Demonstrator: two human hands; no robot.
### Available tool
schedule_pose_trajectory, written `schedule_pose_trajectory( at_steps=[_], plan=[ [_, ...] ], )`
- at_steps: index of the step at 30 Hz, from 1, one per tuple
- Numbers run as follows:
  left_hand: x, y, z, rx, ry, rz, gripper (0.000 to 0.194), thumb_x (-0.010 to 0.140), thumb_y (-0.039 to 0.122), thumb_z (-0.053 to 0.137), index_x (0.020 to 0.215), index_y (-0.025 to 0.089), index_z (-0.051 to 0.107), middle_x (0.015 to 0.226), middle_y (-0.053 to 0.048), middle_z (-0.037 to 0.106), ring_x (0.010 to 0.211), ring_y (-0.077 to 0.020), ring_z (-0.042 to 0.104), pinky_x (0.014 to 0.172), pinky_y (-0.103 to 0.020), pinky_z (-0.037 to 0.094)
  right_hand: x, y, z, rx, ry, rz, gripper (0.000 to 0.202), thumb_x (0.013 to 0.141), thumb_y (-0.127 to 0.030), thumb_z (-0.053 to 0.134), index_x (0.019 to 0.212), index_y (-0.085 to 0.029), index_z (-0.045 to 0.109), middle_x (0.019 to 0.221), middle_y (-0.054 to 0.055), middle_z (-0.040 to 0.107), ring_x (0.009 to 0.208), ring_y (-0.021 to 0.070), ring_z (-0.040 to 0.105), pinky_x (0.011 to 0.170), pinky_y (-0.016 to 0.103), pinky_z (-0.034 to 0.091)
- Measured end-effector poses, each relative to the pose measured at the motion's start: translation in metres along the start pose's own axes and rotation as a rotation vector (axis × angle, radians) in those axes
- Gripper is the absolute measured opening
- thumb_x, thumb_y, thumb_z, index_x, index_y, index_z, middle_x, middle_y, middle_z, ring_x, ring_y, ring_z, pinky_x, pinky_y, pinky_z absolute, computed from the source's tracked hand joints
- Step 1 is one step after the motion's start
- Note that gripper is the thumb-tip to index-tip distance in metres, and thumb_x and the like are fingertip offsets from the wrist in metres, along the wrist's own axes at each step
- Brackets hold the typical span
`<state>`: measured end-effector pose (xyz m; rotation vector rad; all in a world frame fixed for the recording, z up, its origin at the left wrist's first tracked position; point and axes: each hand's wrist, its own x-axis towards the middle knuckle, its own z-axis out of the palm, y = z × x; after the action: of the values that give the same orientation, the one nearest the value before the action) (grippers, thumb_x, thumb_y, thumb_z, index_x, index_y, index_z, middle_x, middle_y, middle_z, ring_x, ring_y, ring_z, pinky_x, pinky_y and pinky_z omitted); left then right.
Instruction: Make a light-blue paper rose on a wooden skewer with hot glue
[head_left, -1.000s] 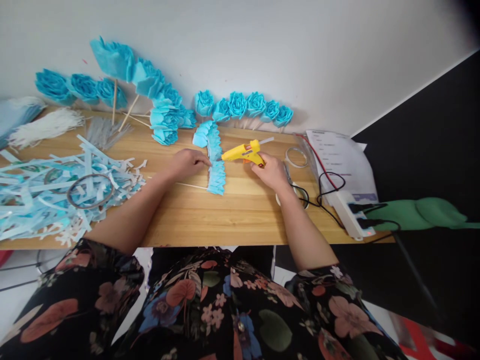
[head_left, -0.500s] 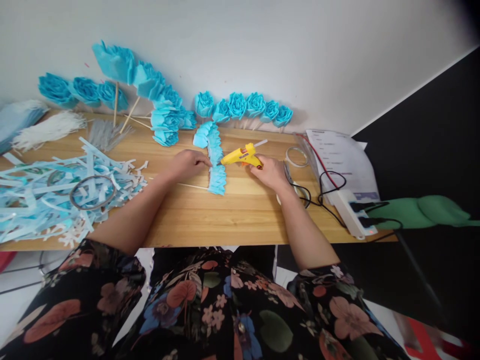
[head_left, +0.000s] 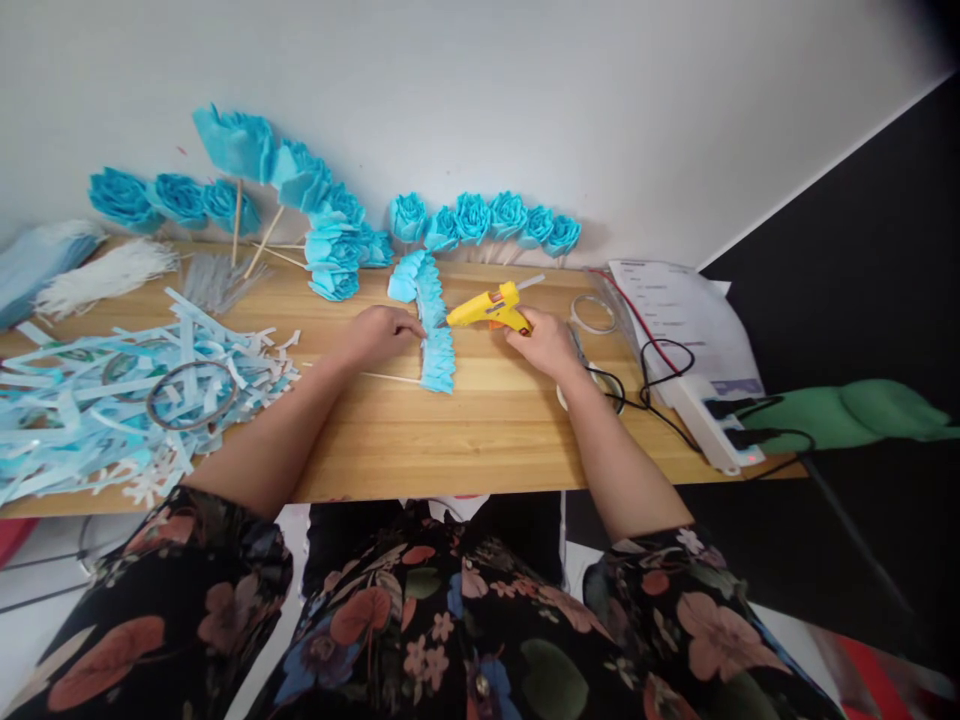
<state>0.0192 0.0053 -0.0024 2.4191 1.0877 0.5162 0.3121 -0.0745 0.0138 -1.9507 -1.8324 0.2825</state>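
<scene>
One glue gun (head_left: 484, 306), gripped in my right hand (head_left: 546, 342); one strip (head_left: 433, 305) on the wooden table (head_left: 450, 440), my left hand (head_left: 384, 335) at its edge, grip unclear. Six roses (head_left: 473, 217), right-hand row, before a pale wall (head_left: 487, 100).

A plain off-white wall (head_left: 525, 90) fills the upper part of the frame, with a small pinkish mark (head_left: 181, 150) at upper left. On the right it meets a black surface (head_left: 862, 280) on a slant that climbs toward the upper right corner — wall or panel, it is hard to tell which. A wooden tabletop (head_left: 480, 440), its grain running side to side, spans the middle of the frame, its back edge along the wall. Below it, pale floor (head_left: 30, 630) shows at lower left. The light is soft — the wall greys gently toward the upper right.
</scene>
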Motion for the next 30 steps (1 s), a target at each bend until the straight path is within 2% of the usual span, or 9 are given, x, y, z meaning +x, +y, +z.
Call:
schedule_pose_trajectory(
  at_steps=[5,14,30],
  plan=[
    [-0.0001,0.0014,0.0001,-0.013,0.015,0.007,0.037,0.084,0.016,0.048,0.095,0.022,0.082,0.103,-0.002,0.080,0.093,-0.0201,0.073,0.088,-0.029,0.054,-0.0029,-0.0087,-0.0030,-0.047,-0.029,0.028,0.028,0.083,-0.034,0.060,0.104,-0.023,0.075,0.083,0.004,0.075,0.070,0.0194,0.061,0.059,0.028,0.030],
    [0.0008,0.0046,-0.0009,-0.008,0.005,-0.018,0.036,0.083,0.015,0.049,0.094,0.021,0.083,0.103,-0.002,0.080,0.094,-0.0209,0.074,0.088,-0.029,0.054,-0.0008,-0.0056,0.0011,-0.187,-0.056,-0.008,0.028,0.084,-0.034,0.059,0.106,-0.025,0.075,0.091,0.006,0.078,0.078,0.0228,0.065,0.061,0.029,0.029],
    [0.0020,-0.0010,0.0035,-0.022,0.024,-0.046,0.036,0.082,0.018,0.049,0.092,0.024,0.083,0.099,0.000,0.081,0.089,-0.0195,0.074,0.084,-0.028,0.055,0.0006,-0.0038,0.0029,-0.222,-0.072,-0.008,0.026,0.087,-0.037,0.058,0.105,-0.025,0.073,0.093,0.005,0.078,0.079,0.0233,0.067,0.060,0.030,0.028]
  ],
)
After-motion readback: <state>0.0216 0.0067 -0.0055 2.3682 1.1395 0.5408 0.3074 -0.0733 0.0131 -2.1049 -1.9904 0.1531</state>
